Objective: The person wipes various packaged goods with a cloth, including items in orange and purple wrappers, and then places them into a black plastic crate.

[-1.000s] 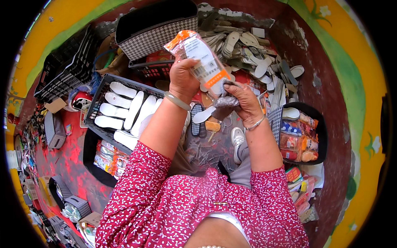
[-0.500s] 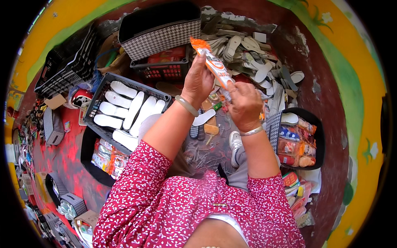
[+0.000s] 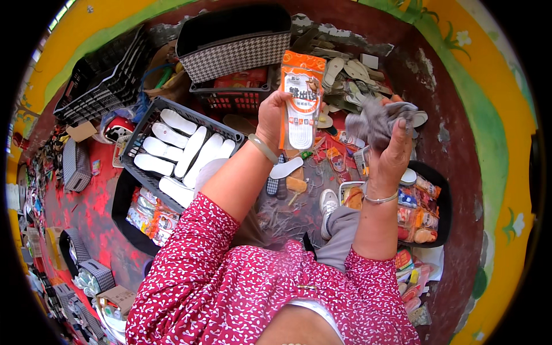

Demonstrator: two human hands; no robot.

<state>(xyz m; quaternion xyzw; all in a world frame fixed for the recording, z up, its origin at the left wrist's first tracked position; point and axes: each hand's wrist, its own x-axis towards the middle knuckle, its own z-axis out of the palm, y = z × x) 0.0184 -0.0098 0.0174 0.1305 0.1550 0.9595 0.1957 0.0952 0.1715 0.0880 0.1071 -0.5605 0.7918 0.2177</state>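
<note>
Fingers of left hand point(image 3: 271, 115) gripping orange insole packet point(image 3: 301, 100), right hand point(image 3: 390, 146) clutching blurred grey insole point(image 3: 376, 118) (shape unclear).

An orange-topped clear packet point(image 3: 301, 100) with a white insole inside stands upright, raised above the black crate of white insoles point(image 3: 178, 150). Just right of the packet, a crumpled grey insole point(image 3: 376, 118) is held up, folded and blurred.

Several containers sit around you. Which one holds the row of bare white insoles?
The black crate on the left, beside the left forearm. Its white insoles lie loose, while the black tub on the right holds packaged goods.
</note>
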